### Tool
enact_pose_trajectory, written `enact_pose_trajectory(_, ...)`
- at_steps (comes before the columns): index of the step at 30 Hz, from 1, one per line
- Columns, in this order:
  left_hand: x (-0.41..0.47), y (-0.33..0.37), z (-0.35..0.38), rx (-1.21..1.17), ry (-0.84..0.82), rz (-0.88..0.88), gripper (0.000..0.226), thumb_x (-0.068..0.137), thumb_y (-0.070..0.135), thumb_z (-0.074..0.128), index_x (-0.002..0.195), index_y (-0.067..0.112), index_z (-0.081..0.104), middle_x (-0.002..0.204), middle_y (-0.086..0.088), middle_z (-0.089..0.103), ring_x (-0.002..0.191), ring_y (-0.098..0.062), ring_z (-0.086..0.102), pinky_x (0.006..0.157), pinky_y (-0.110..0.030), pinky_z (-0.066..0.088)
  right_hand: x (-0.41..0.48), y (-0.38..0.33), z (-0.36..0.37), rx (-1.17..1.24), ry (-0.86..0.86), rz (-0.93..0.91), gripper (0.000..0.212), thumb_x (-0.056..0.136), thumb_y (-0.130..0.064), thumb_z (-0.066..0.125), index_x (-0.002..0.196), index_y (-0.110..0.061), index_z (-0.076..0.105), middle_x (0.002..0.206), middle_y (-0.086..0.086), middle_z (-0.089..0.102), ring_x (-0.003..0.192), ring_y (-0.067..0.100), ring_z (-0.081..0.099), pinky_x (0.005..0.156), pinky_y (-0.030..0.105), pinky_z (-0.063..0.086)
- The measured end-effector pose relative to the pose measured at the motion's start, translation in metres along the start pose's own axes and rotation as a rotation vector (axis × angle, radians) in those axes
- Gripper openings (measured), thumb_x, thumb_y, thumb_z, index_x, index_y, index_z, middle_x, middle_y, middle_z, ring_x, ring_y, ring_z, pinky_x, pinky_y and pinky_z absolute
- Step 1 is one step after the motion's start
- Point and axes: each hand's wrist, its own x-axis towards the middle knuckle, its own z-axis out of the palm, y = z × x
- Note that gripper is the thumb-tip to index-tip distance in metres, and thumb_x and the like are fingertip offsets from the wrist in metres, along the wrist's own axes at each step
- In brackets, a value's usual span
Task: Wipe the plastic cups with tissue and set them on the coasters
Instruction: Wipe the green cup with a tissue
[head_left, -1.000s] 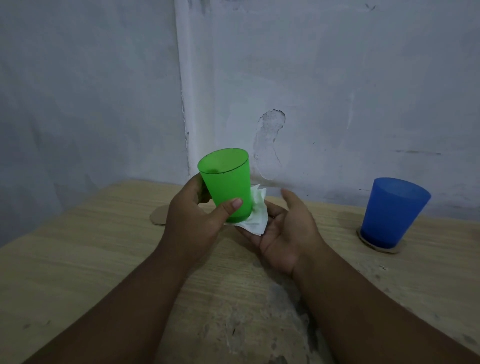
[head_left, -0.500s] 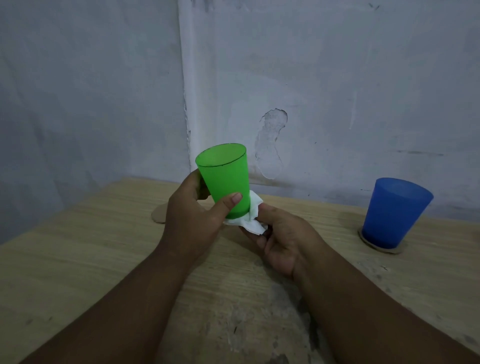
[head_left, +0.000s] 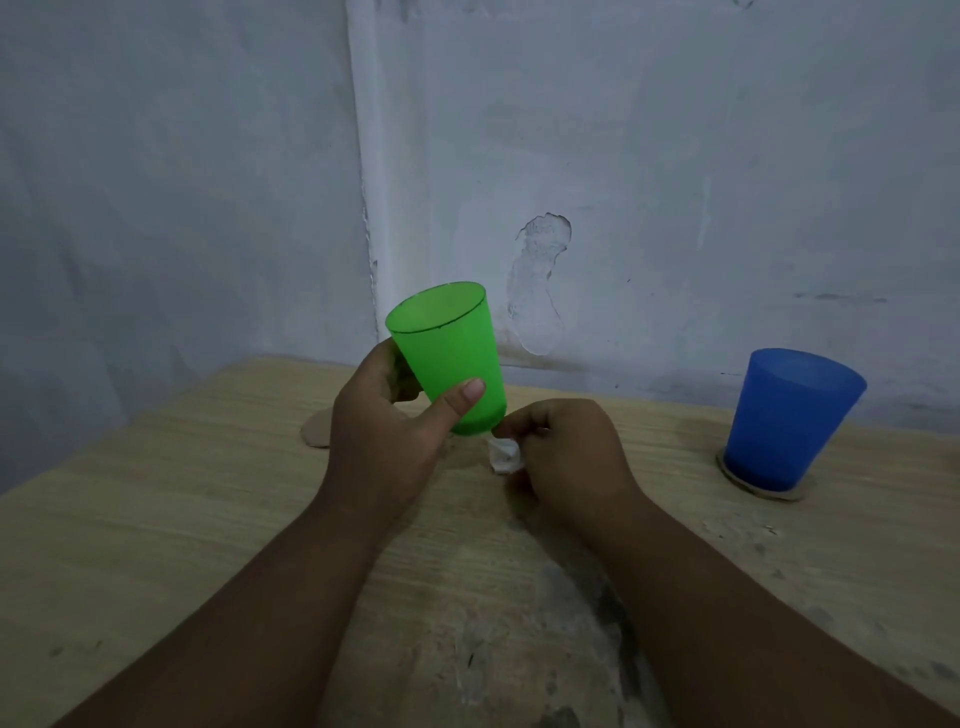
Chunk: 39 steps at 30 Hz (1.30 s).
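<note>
Green cup (head_left: 449, 358) gripped in left hand (head_left: 382, 436), mouth up, tilted slightly left, raised above bench (head_left: 156, 519). Tissue (head_left: 503, 455) crumpled in closed right hand (head_left: 566, 457), just beside cup base. Bare coaster (head_left: 316, 428) partly hidden behind left hand. Blue cup (head_left: 789, 418) upright on coaster (head_left: 769, 489), far right.

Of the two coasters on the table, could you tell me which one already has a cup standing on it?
The right-hand coaster carries the blue cup; the left coaster lies bare, while the green cup is in the left hand.
</note>
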Motion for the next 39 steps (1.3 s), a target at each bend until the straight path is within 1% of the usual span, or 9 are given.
enact_pose_trajectory(5, -0.001, -0.002, 0.0, 0.009, -0.011, -0.022, 0.052, 0.072, 0.041, 0.082, 0.119, 0.025, 0.065, 0.109, 0.009, 0.073, 0.102, -0.011, 0.069, 0.09, -0.041, 0.058, -0.003, -0.001, -0.001, 0.139, 0.088, 0.002, 0.032, 0.081, 0.001, 0.065, 0.104, -0.02, 0.066, 0.086, -0.009, 0.066, 0.075, 0.002, 0.062, 0.064, 0.024, 0.055)
enact_pose_trajectory(10, 0.0, -0.003, 0.0, -0.001, -0.012, -0.028, 0.052, 0.072, 0.04, 0.083, 0.118, 0.025, 0.064, 0.11, 0.01, 0.073, 0.103, -0.01, 0.069, 0.091, -0.041, 0.058, -0.002, -0.001, 0.005, 0.311, 0.105, 0.092, 0.043, 0.075, -0.004, 0.078, 0.116, -0.012, 0.066, 0.103, 0.001, 0.07, 0.091, 0.013, 0.068, 0.078, 0.034, 0.061)
enact_pose_trajectory(12, 0.0, -0.003, 0.0, -0.011, -0.005, -0.03, 0.053, 0.07, 0.044, 0.083, 0.117, 0.026, 0.065, 0.109, 0.009, 0.073, 0.103, -0.011, 0.069, 0.091, -0.042, 0.058, -0.004, -0.001, 0.009, 0.593, 0.072, 0.233, 0.027, 0.078, -0.001, 0.074, 0.105, -0.001, 0.072, 0.094, 0.012, 0.076, 0.087, 0.026, 0.073, 0.076, 0.039, 0.062)
enact_pose_trajectory(14, 0.0, -0.004, 0.0, -0.021, -0.004, -0.037, 0.054, 0.07, 0.044, 0.083, 0.117, 0.024, 0.065, 0.109, 0.008, 0.074, 0.102, -0.012, 0.07, 0.091, -0.043, 0.058, -0.005, -0.003, 0.012, 0.912, 0.032, 0.379, 0.016, 0.083, 0.004, 0.068, 0.098, 0.004, 0.073, 0.09, 0.021, 0.075, 0.085, 0.031, 0.074, 0.074, 0.037, 0.06)
enact_pose_trajectory(17, 0.0, -0.003, 0.001, -0.032, -0.017, -0.044, 0.052, 0.071, 0.04, 0.082, 0.117, 0.024, 0.065, 0.109, 0.008, 0.074, 0.102, -0.014, 0.07, 0.09, -0.044, 0.058, -0.002, -0.006, 0.011, 1.003, 0.015, 0.452, 0.011, 0.091, 0.0, 0.06, 0.095, 0.0, 0.071, 0.096, 0.021, 0.074, 0.084, 0.028, 0.07, 0.071, 0.032, 0.06)
enact_pose_trajectory(21, 0.001, -0.004, 0.001, 0.001, -0.012, -0.025, 0.051, 0.071, 0.039, 0.083, 0.116, 0.025, 0.064, 0.109, 0.008, 0.073, 0.103, -0.013, 0.069, 0.091, -0.041, 0.057, -0.006, -0.015, 0.009, 1.107, -0.054, 0.452, 0.016, 0.098, -0.004, 0.051, 0.106, 0.002, 0.064, 0.099, 0.022, 0.073, 0.082, 0.026, 0.073, 0.075, 0.036, 0.062)
enact_pose_trajectory(28, 0.004, -0.005, 0.001, 0.086, 0.066, 0.028, 0.048, 0.076, 0.031, 0.086, 0.116, 0.026, 0.06, 0.108, 0.013, 0.069, 0.101, -0.005, 0.065, 0.082, -0.013, 0.051, -0.023, -0.024, 0.018, 0.964, 0.027, 0.296, 0.017, 0.095, -0.003, 0.058, 0.1, -0.001, 0.074, 0.091, 0.019, 0.076, 0.089, 0.028, 0.075, 0.078, 0.034, 0.062)
enact_pose_trajectory(33, 0.004, -0.007, 0.0, 0.115, 0.096, 0.025, 0.051, 0.075, 0.031, 0.086, 0.118, 0.021, 0.062, 0.107, 0.013, 0.068, 0.099, -0.003, 0.064, 0.081, -0.016, 0.05, -0.031, -0.022, 0.024, 0.81, 0.004, 0.181, 0.023, 0.092, -0.006, 0.063, 0.077, -0.011, 0.08, 0.084, 0.015, 0.077, 0.088, 0.028, 0.075, 0.086, 0.043, 0.06)
enact_pose_trajectory(39, 0.005, -0.006, -0.003, 0.093, 0.112, 0.006, 0.053, 0.073, 0.032, 0.087, 0.118, 0.02, 0.062, 0.105, 0.017, 0.067, 0.096, 0.002, 0.063, 0.076, -0.008, 0.047, -0.032, -0.02, 0.027, 0.539, -0.019, 0.082, 0.02, 0.087, -0.022, 0.064, 0.08, -0.011, 0.08, 0.075, 0.01, 0.076, 0.079, 0.03, 0.074, 0.079, 0.053, 0.059)
